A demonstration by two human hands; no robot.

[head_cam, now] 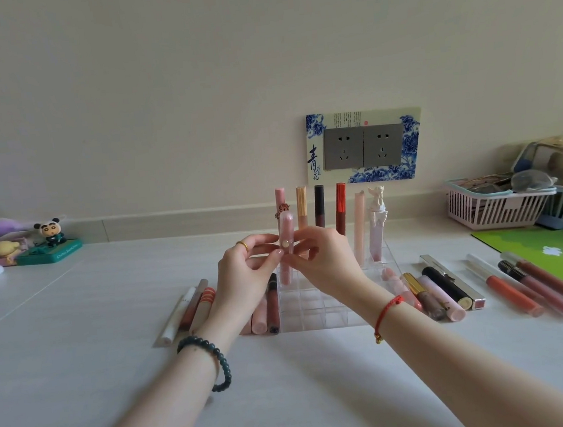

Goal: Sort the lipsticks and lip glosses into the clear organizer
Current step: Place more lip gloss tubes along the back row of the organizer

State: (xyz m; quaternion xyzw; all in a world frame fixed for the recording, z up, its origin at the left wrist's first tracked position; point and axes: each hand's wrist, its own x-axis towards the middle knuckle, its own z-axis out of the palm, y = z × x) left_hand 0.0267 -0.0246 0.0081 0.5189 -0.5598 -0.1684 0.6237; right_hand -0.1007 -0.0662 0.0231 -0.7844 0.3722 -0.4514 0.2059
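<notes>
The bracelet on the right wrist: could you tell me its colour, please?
The bracelet is red, a thin cord, seen best in the head view.

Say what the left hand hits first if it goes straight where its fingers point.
The left hand pinches the pale pink translucent tube with a gold stud; straight on, it would likely meet the right hand, which holds the tube's other side.

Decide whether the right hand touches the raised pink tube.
Touching. The head view shows the right hand pinching the pink tube at mid-height, opposite the left hand.
</notes>
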